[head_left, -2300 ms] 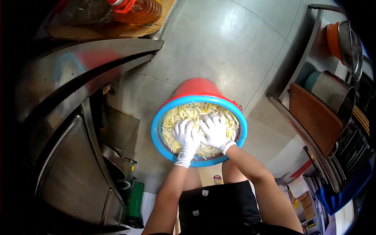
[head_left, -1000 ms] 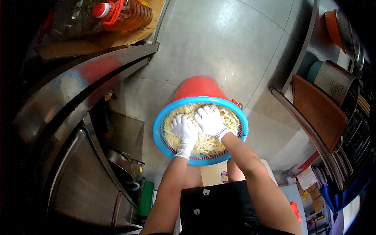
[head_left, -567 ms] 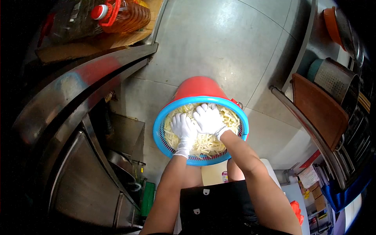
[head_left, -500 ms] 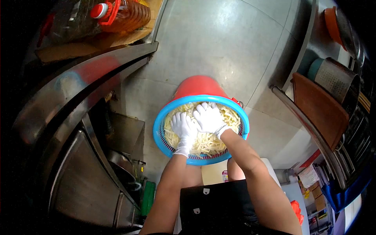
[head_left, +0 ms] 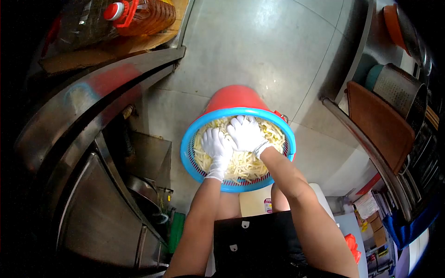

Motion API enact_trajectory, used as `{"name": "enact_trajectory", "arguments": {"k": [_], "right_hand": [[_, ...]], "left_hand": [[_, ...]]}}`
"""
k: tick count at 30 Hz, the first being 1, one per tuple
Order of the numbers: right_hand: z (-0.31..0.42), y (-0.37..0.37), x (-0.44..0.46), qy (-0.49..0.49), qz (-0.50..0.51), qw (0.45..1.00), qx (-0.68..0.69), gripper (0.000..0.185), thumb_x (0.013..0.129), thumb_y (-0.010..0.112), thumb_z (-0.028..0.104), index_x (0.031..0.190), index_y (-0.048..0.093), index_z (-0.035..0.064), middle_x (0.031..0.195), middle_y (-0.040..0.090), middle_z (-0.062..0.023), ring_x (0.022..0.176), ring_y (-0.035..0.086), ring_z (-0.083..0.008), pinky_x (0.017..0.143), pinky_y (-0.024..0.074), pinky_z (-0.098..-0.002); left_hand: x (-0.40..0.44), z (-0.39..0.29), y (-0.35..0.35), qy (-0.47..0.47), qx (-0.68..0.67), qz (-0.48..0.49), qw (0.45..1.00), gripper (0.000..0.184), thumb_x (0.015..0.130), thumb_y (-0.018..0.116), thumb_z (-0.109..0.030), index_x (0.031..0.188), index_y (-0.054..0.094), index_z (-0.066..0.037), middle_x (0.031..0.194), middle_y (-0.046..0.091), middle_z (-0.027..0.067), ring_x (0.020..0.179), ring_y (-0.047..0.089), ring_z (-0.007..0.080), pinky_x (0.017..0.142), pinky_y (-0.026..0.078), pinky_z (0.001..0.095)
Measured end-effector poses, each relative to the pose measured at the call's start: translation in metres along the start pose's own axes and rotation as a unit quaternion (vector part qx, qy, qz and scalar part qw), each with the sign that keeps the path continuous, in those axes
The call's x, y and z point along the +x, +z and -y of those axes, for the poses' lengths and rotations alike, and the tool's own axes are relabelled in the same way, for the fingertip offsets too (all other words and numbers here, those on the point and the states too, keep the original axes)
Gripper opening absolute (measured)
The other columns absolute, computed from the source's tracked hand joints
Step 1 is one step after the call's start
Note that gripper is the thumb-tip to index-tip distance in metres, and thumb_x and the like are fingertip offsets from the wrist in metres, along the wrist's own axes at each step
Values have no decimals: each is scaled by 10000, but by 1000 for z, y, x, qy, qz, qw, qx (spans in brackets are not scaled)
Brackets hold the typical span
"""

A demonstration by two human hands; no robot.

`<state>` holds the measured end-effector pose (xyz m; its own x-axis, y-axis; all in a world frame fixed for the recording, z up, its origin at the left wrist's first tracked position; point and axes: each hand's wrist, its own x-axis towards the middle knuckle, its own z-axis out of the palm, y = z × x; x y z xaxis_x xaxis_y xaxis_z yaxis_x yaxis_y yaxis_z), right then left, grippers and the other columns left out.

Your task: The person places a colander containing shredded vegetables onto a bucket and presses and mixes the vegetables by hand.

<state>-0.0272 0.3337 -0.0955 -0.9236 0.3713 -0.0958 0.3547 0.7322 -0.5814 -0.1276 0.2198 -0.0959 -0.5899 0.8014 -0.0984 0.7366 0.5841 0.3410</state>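
well, both hands are down in the pale vegetable strips (head_left: 245, 167), palms under and backs up, in white gloves. the left hand (head_left: 216, 144) lies toward the near-left part of the heap, fingers a little parted; the right hand (head_left: 244, 133) sits just beside it and slightly farther forward, the two touching or nearly so. whether the fingers close round any strips underneath, i can't tell from here.

the strips lie in a blue slotted basket (head_left: 186, 160), banked up toward its wall, and the basket appears to sit in the mouth of a red bucket (head_left: 237, 96) between the person's knees. for handling this heap well, i'd say keep the palms broad and the weight even, lean from the shoulders with the arms fairly straight, and work from the middle out to the sides. a steep shove on one edge could tip the basket or spill strips over the rim, and hard pinching would probably snap them. steadying the bucket with the knees should help.

around them is the grey tiled floor (head_left: 259, 51); to the left runs a steel worktop (head_left: 153, 59), with a red-capped oil bottle (head_left: 148, 18) beyond it; to the right, a brown board (head_left: 380, 125) leans beside a perforated metal container (head_left: 399, 90).
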Motion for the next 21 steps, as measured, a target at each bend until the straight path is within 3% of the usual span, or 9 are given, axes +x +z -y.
{"name": "enact_trajectory", "arguments": {"k": [21], "right_hand": [[0, 3, 2, 7, -11, 1000, -8, 265, 735, 575, 357, 835, 578, 111, 886, 566, -90, 923, 553, -287, 808, 405, -500]], "left_hand": [[1, 5, 8, 9, 4, -34, 999, 219, 876, 444, -265, 806, 514, -70, 865, 554, 154, 825, 520, 370, 722, 387, 504]]}}
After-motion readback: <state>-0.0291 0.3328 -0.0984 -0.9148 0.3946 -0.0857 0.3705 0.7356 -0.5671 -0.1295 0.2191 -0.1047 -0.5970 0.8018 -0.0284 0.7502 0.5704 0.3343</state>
